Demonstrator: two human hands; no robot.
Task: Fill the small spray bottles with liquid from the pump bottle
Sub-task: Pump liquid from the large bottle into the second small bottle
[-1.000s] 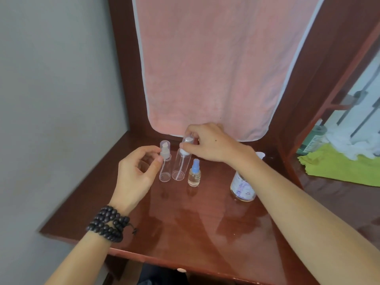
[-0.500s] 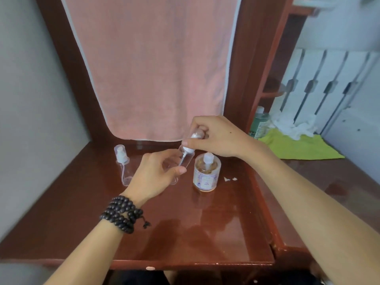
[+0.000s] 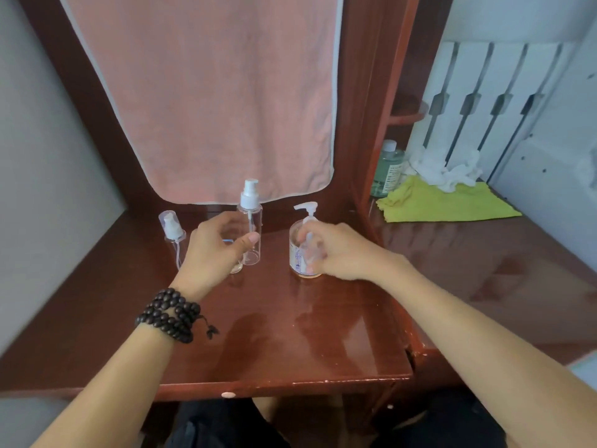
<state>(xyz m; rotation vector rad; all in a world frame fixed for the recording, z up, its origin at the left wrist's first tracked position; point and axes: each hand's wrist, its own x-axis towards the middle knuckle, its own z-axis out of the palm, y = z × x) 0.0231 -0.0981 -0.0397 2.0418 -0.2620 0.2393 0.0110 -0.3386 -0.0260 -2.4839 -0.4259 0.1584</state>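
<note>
A tall clear spray bottle with a white top stands upright on the red-brown table. My left hand curls around its lower part, the thumb on its front. A small bottle with a blue cap is mostly hidden behind that hand. Another clear spray bottle stands apart to the left. The pump bottle, with a white pump head and amber liquid at the bottom, stands to the right. My right hand wraps around its body and looks motion-blurred.
A pink towel hangs behind the bottles. A wooden post borders the table on the right. Beyond it lie a green bottle, a yellow-green cloth and crumpled white tissue. A grey wall closes the left side.
The tall spray bottle, held in the air by both hands before, now stands on the table. My right hand has left its top and dropped onto the pump bottle. The view shifted.
</note>
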